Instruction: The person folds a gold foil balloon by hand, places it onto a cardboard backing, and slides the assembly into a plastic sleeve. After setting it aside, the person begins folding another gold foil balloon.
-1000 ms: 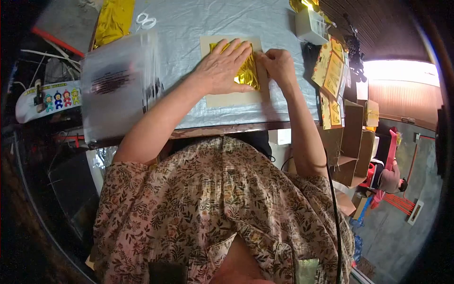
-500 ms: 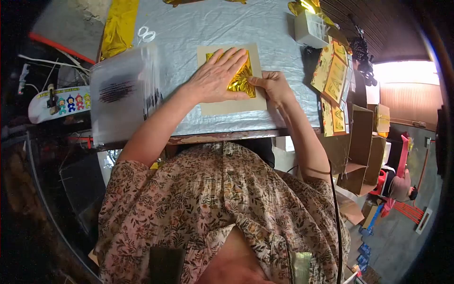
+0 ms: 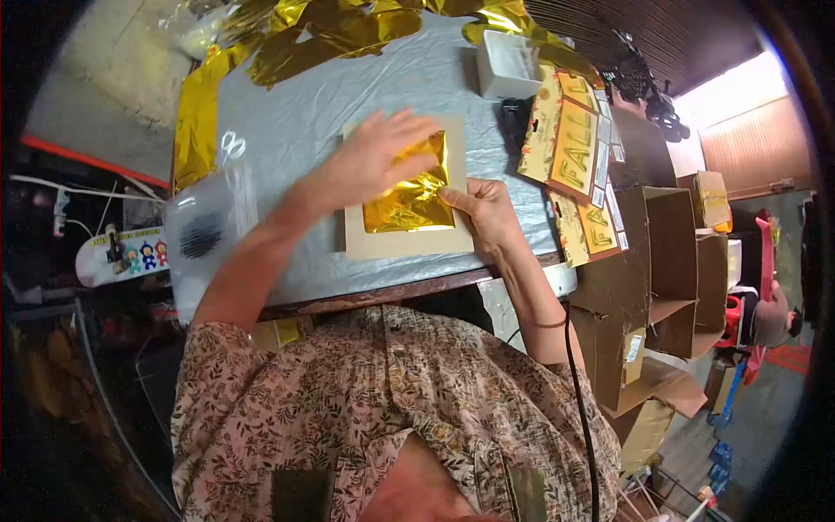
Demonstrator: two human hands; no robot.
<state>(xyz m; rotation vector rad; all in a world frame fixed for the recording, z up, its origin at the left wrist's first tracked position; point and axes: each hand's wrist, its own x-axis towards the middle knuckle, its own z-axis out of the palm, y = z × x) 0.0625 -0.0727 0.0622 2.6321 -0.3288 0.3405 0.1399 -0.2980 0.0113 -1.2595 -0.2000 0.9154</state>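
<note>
Left hand (image 3: 376, 157): fingers outstretched over the gold foil (image 3: 407, 211), blurred; nothing seems gripped.
Right hand (image 3: 492, 214): thumb laid on the foil's edge, other fingers curled beside the card (image 3: 409, 246); whether it is pinched cannot be told.
Gold foil: spread on the card, partly hidden beneath the left fingers.
Risk: the foil could be wrinkled or torn if dragged by the right thumb.

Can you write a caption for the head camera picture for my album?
Gold foil on a card, the right hand at its edge, the left hand blurred across it, packs nearby.
</note>
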